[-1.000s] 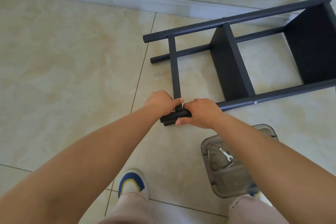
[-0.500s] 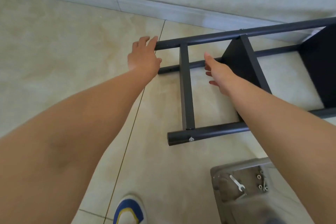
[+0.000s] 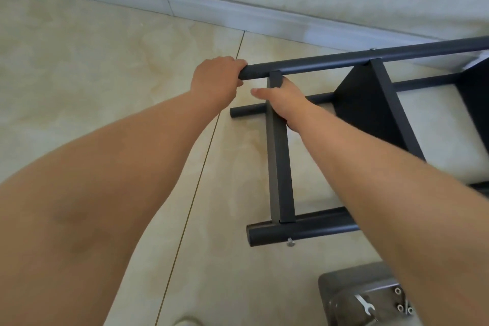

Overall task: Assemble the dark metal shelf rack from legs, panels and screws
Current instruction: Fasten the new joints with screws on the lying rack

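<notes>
Curls the left fingers over the very end of the far leg and grips it tight. Wraps the right fingers round the far end of the flat cross bar, just under that leg, with the thumb poking out to the left. Shows only the back of the left hand and the back of the right hand, so cannot tell how hard either one squeezes.

Differs from half a second ago: then reaching out with flat, loose fingers and touching nothing much, now holding on with both hands. Differs more from one second ago: then busy at the near leg, now done there and gone to the far side.

Leaves a small screw sticking out under the near leg, not all the way in by the look of it. Means, most likely, the near end of the bar is joined and the far end comes next. Looks like lining up the bar with the far leg for another screw.

Keeps the rack lying on its side on the pale floor, right of the middle, with a dark panel standing between the legs and a low leg resting on the tiles. Keeps the grey tray near and right, with a little wrench and some nuts in it, ready for later.
</notes>
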